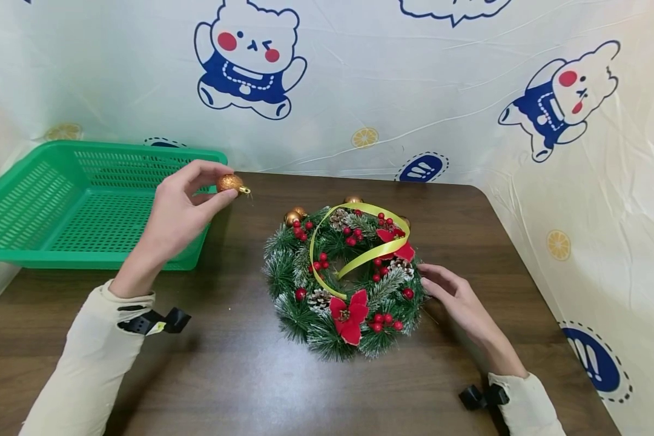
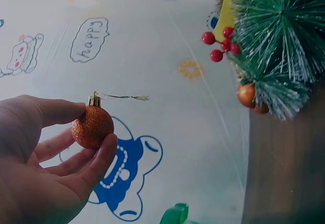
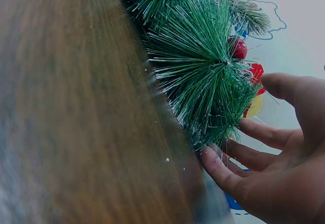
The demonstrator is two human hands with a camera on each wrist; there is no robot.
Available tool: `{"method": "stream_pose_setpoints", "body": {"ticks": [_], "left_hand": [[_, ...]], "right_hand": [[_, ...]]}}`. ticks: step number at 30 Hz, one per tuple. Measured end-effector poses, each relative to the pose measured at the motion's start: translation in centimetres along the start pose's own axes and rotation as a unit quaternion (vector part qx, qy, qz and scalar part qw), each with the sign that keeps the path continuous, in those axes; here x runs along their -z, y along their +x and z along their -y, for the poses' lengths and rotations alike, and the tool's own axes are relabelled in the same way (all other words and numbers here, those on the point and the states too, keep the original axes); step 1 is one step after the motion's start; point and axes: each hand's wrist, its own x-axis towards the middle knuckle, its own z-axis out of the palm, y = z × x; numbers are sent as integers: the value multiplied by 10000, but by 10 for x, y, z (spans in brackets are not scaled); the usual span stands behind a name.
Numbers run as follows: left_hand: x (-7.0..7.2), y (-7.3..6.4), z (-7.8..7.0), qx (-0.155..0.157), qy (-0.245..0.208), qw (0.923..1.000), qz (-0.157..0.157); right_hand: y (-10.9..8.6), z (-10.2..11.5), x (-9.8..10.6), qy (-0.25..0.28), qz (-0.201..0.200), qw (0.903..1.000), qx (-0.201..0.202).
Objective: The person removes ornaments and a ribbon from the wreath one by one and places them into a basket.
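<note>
My left hand (image 1: 177,206) pinches a copper-gold glitter bauble (image 1: 229,183) between thumb and fingertips, above the table near the basket's right end. In the left wrist view the bauble (image 2: 93,127) shows its gold cap and a thin wire loop sticking out. A green Christmas wreath (image 1: 291,318) with frosted tips lies on the table, dressed with red berries, pine cones, red flowers (image 1: 349,316) and a yellow ribbon (image 1: 373,253). Gold baubles (image 1: 292,218) sit along its far edge. My right hand (image 1: 463,303) touches the wreath's right side with loosely extended fingers, fingertips among the needles (image 3: 203,76).
A green plastic basket (image 1: 103,257) stands at the left on the brown wooden table (image 1: 240,369). Behind and to the right hangs a pale sheet (image 1: 349,66) printed with cartoon bears, meeting the table's edges. Dark straps with small black devices circle both wrists.
</note>
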Motion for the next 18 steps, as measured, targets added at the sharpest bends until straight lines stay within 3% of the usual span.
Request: {"method": "stream_pose_setpoints", "body": {"ticks": [18], "left_hand": [[23,9,15,106,-158,9991,-367]], "right_hand": [[0,0,1,-30,7,10000,-36]]}}
